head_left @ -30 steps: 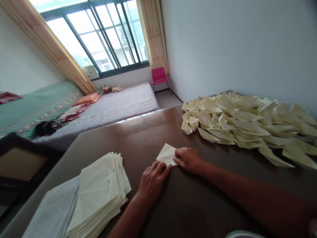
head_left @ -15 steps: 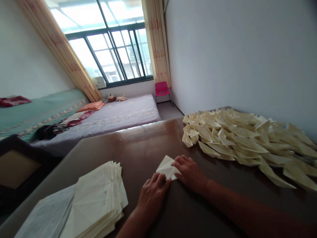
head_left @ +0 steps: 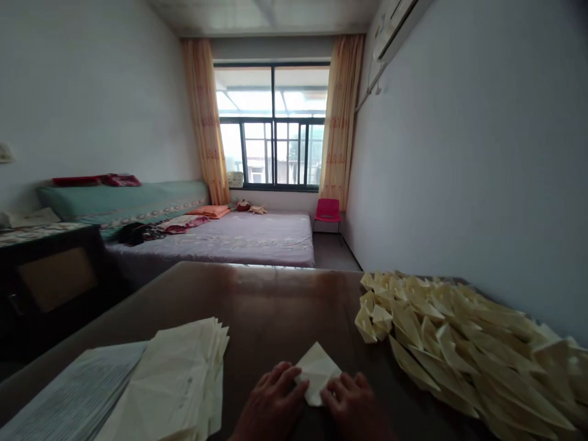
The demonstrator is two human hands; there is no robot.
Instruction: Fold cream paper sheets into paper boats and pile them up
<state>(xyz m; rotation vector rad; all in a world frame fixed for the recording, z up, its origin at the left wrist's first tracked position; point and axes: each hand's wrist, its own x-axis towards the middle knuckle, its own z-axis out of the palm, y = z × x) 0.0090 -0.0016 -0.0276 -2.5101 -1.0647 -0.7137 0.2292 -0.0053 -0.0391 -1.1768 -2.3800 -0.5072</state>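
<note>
A small cream sheet of folded paper (head_left: 317,369) lies on the brown table in front of me, one corner pointing away. My left hand (head_left: 273,401) has its fingers closed on the paper's left edge, with thumb and fingertips on it. On the opposite edge, my right hand (head_left: 357,404) pinches the paper with curled fingers. Left of the hands is a stack of creased cream sheets (head_left: 169,380), overlapping a pile of printed sheets (head_left: 78,386). Many folded paper pieces (head_left: 459,343) with pointed ends are heaped to the right.
The dark glossy table (head_left: 257,300) ends at a far edge before a bed (head_left: 257,239) with a lilac cover. A pink chair (head_left: 327,210) stands by the window. To the left is a dark cabinet (head_left: 50,282); a white wall (head_left: 459,184) runs along the right.
The view has levelled and tilted up, so the hands sit lower in the picture. My right hand has shifted from the paper's upper right side to its lower right edge.
</note>
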